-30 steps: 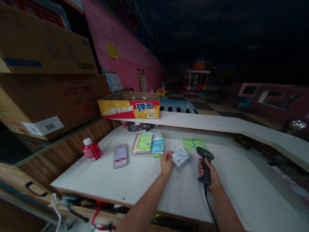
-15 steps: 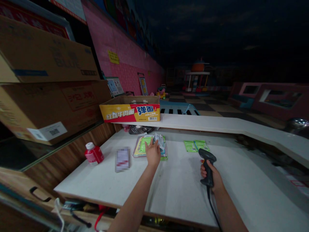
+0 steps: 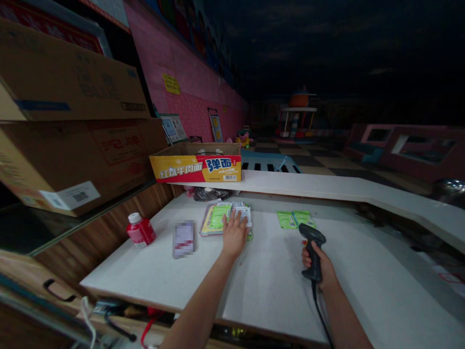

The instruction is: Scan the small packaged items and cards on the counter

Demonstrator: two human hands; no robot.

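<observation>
My left hand [image 3: 235,235] lies flat with fingers spread over the near right part of a pile of flat packets [image 3: 208,224]. On top of that pile are a bright green packet [image 3: 220,216] and a silvery-white packet [image 3: 244,212], partly under my fingertips. In my right hand [image 3: 325,269] is a dark grey barcode scanner [image 3: 313,249], gripped by its handle, its head tilted up and to the left. A cable runs from its base toward the front edge. Just beyond the scanner, two green packets [image 3: 286,220] lie side by side on the white desk [image 3: 269,271].
A red bottle with a white cap [image 3: 141,230] and a blurred-out flat item [image 3: 184,239] stand left on the desk. A yellow-and-red noodle carton [image 3: 198,167] sits on the raised ledge [image 3: 308,183]. Large cardboard boxes [image 3: 80,155] are stacked at left.
My left hand has lowered and shifted slightly right, its fingers now flat on the pile. The silvery packet it was handling now lies flat on top. The right hand stays put.
</observation>
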